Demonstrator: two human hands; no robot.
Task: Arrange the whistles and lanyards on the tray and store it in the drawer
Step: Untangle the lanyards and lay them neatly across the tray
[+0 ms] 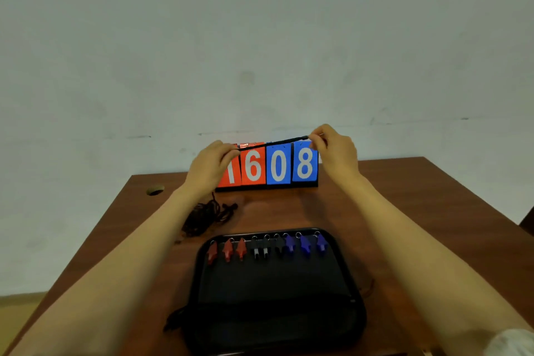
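A black lanyard [273, 143] is stretched taut in the air in front of the scoreboard. My left hand [209, 166] pinches its left end and my right hand [332, 150] pinches its right end. Below them a black tray [277, 324] lies on the near part of the table. Along the tray's far edge stands a row of whistles: red whistles [227, 250] on the left, black whistles [265, 246] in the middle, blue whistles [305, 244] on the right. A tangled heap of dark lanyards [206, 215] lies on the table left of the tray.
A flip scoreboard [277, 165] with red and blue cards reading 1608 stands at the back of the brown wooden table [404, 199], against a pale wall. A round cable hole [155, 190] sits at the table's back left. A dark cord [173, 321] sticks out by the tray's near left.
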